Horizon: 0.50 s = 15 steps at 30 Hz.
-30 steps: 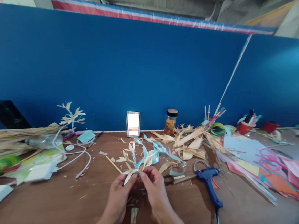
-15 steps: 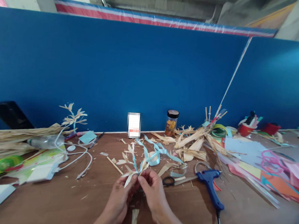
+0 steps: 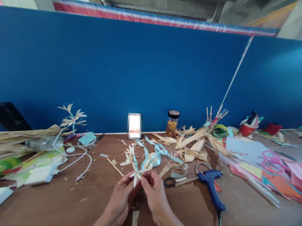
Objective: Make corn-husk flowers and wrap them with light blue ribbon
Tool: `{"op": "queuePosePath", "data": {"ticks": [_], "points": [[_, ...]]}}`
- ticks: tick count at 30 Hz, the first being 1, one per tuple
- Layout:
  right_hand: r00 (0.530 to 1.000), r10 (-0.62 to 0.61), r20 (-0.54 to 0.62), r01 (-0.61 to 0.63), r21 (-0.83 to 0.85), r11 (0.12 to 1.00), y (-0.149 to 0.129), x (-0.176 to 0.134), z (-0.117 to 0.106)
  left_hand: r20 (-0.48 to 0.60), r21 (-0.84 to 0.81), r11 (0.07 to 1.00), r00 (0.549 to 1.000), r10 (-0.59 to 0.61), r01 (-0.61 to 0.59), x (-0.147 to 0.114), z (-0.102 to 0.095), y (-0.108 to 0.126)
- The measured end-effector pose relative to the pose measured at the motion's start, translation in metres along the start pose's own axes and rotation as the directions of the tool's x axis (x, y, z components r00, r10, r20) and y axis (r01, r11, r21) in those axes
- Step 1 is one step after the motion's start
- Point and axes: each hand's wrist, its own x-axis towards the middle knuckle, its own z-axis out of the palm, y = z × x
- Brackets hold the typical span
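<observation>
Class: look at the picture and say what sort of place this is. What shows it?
Probably a craft workspace. A glue gun, scissors and coloured paper lie on the table, and both hands hold a husk flower.

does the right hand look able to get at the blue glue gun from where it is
Probably yes: the glue gun lies on the table just right of the right hand, nothing between them, but that hand is busy pinching the husk-and-ribbon sprig with the left hand.

Brown table [image 3: 56, 206]: husk scraps [image 3: 192, 145], glue gun [image 3: 211, 186], scissors [image 3: 177, 181], coloured paper [image 3: 261, 162].
</observation>
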Motion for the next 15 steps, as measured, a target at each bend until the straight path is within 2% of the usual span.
{"op": "queuePosePath", "data": {"ticks": [8,15], "points": [[1.0,-0.01,0.01,0.01,0.001,1.0,0.0019,-0.0004,0.0006,-0.015,-0.006,1.0,1.0,-0.023,0.023,0.002,-0.0025,0.0006],[0.998,-0.06,-0.014,0.06,-0.029,0.998,0.0052,0.0013,-0.002,0.035,0.009,1.0,0.999,-0.007,0.007,0.0001,0.0,0.0012]]}}
